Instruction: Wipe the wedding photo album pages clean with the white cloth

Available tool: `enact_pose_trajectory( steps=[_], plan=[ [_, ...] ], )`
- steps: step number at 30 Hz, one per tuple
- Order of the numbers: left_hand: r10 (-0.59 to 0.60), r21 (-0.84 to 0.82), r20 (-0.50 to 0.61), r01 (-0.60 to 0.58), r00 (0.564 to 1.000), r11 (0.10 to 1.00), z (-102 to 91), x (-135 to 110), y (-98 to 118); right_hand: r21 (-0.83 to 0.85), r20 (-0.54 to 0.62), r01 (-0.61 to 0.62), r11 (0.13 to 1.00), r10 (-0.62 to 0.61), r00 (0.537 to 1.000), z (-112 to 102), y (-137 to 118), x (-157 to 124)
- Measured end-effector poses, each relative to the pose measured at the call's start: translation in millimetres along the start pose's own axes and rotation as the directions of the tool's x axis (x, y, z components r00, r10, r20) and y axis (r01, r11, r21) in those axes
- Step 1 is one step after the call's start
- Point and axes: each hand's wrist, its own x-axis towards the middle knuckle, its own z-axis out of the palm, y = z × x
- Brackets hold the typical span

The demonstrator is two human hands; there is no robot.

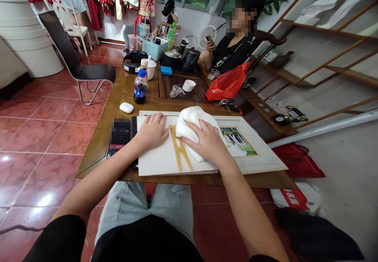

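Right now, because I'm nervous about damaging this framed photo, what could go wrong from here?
The white picture frame reaches the edge of the wooden table, so pressure from the right hand on the white cloth might tip it toward the floor. The amber A-shaped piece lies loose on the white board beside the left hand; it could possibly scratch the board if dragged.
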Motion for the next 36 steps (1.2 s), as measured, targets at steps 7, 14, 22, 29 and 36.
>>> enact_pose_trajectory(
  steps=[7, 14, 22, 29, 36],
  plan=[
    [-0.003, -0.011, 0.015, 0.003, 1.000, 1.000, -0.5, 1.8, -0.4, -0.030, -0.046, 0.094, 0.995, -0.096, 0.994, -9.5, -7.4, -61.9],
    [0.017, -0.035, 0.035, -0.016, 0.999, 0.999, -2.5, 3.3, -1.0, -0.037, -0.090, 0.135, 0.990, -0.138, 0.986, -10.9, -8.9, -85.6],
    [0.071, -0.091, 0.005, -0.070, 0.997, 0.993, 2.2, 5.6, -6.3, 0.054, 0.056, 0.044, 0.998, -0.047, 0.997, -3.2, -0.6, -19.3],
    [0.072, -0.052, 0.001, -0.072, 0.997, 0.996, 2.8, 4.6, -5.7, 0.157, 0.079, -0.026, 0.987, 0.014, 0.997, 6.4, -0.1, 33.0],
    [0.064, -0.058, -0.012, -0.064, 0.998, 0.996, 2.1, 4.2, -4.0, 0.295, 0.064, 0.117, 0.948, -0.142, 0.988, 11.9, -0.6, 34.8]
  ],
)
